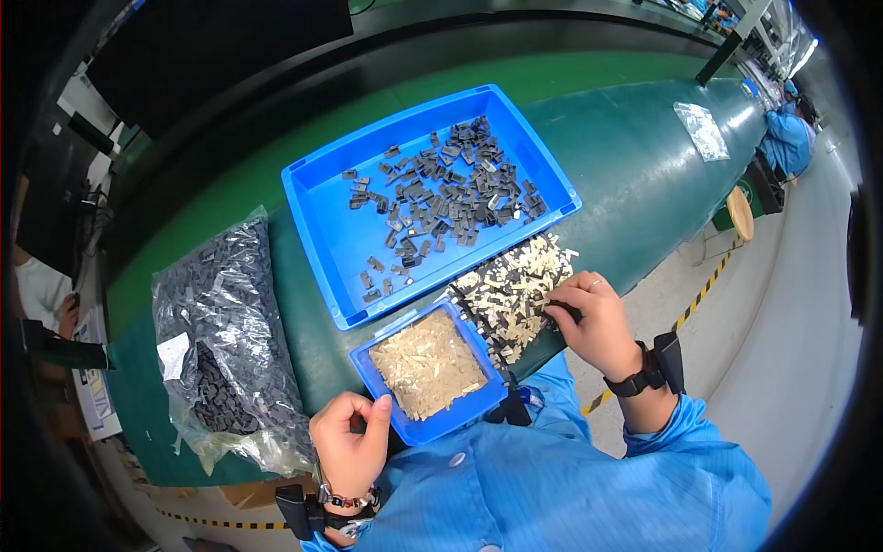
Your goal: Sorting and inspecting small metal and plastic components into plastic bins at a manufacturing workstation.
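My right hand reaches over a pile of small cream and black pieces. Its thumb and fingers are pinched together there, and whatever they hold is too small to name. At the left corner of a small blue box, my left hand has its fingers curled in and its thumb beside the rim. Anything inside that grip is hidden. Thin cream flakes fill the box. Behind it stands a large blue tray with many small black plastic parts scattered inside, mostly toward its right.
To the left lies a big clear plastic bag packed with dark parts. The green tabletop carries another clear bag at the far right. A co-worker in blue sits beyond it, near a round wooden stool.
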A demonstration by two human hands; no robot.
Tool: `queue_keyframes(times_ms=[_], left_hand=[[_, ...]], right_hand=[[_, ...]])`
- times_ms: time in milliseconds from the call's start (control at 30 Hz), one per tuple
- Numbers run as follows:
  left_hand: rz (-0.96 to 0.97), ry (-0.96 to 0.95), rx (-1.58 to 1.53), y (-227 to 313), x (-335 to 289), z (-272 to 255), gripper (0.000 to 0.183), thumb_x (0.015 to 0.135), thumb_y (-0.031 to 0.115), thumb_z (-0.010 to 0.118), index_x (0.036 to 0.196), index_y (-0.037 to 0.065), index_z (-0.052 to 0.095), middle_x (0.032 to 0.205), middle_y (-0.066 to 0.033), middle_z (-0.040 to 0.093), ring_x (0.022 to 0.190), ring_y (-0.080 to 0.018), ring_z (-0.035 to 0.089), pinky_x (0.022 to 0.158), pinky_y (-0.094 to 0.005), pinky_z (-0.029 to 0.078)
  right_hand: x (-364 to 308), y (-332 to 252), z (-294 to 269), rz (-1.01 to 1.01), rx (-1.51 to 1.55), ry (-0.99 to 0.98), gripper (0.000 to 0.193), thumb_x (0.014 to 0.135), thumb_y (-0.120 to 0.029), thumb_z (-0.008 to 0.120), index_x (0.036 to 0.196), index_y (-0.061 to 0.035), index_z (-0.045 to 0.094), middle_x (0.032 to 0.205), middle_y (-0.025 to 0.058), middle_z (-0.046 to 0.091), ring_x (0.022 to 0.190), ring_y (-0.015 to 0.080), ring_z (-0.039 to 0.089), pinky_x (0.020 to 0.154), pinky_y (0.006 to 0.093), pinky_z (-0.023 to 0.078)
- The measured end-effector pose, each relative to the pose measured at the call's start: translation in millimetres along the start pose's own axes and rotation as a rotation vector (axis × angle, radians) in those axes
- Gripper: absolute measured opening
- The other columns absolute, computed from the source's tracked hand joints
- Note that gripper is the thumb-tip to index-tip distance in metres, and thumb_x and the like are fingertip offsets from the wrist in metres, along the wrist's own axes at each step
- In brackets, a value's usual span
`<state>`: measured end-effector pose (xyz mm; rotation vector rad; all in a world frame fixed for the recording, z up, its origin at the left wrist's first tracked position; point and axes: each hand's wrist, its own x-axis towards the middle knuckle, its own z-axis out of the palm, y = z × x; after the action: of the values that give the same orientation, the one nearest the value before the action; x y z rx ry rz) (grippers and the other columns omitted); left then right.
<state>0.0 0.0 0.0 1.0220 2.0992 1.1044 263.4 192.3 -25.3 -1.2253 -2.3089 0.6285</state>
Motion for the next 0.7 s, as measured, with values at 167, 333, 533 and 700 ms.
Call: queue_keyframes(times_ms=[167, 333, 533, 700], left_hand=[[0.108, 0.034, -0.012, 6, 0, 4, 0.028, 0.082, 0.009, 0.073, 0.065, 0.002, 0.052, 0.060, -0.0079, 0.057, 0.053, -0.0173, 0.054, 0.051, -0.0289, 0.040], [0.139, 0.035, 0.026, 14, 1, 6, 0.027, 0.081, 0.007, 0.073, 0.065, 0.002, 0.052, 0.060, -0.0079, 0.057, 0.053, -0.0178, 0.055, 0.051, -0.0286, 0.040], [0.173, 0.027, 0.046, 17, 0, 7, 0.025, 0.084, 0.007, 0.071, 0.068, 0.000, 0.053, 0.062, -0.0033, 0.057, 0.056, -0.0069, 0.047, 0.053, -0.0226, 0.039], [0.179, 0.022, 0.047, 20, 0, 7, 0.025, 0.084, 0.006, 0.071, 0.068, 0.001, 0.053, 0.063, -0.0034, 0.057, 0.056, -0.0068, 0.046, 0.053, -0.0225, 0.038]], right_hand=[[14, 3, -4, -0.054, -0.160, -0.057, 0.020, 0.071, -0.011, 0.077, 0.091, -0.0072, 0.072, 0.085, 0.0096, 0.062, 0.084, 0.0297, 0.058, 0.076, 0.0395, 0.047], [18, 10, -8, -0.090, -0.097, -0.113, 0.020, 0.071, -0.009, 0.076, 0.090, -0.0054, 0.072, 0.086, 0.0108, 0.063, 0.086, 0.0311, 0.059, 0.077, 0.0406, 0.048], [19, 8, -3, -0.044, -0.028, -0.103, 0.011, 0.071, -0.005, 0.072, 0.081, -0.0029, 0.068, 0.084, 0.0120, 0.063, 0.085, 0.0334, 0.060, 0.077, 0.0419, 0.048], [18, 13, -4, -0.014, 0.029, -0.158, 0.008, 0.071, -0.003, 0.072, 0.076, -0.0032, 0.065, 0.080, 0.0127, 0.062, 0.083, 0.0343, 0.059, 0.075, 0.0417, 0.048]])
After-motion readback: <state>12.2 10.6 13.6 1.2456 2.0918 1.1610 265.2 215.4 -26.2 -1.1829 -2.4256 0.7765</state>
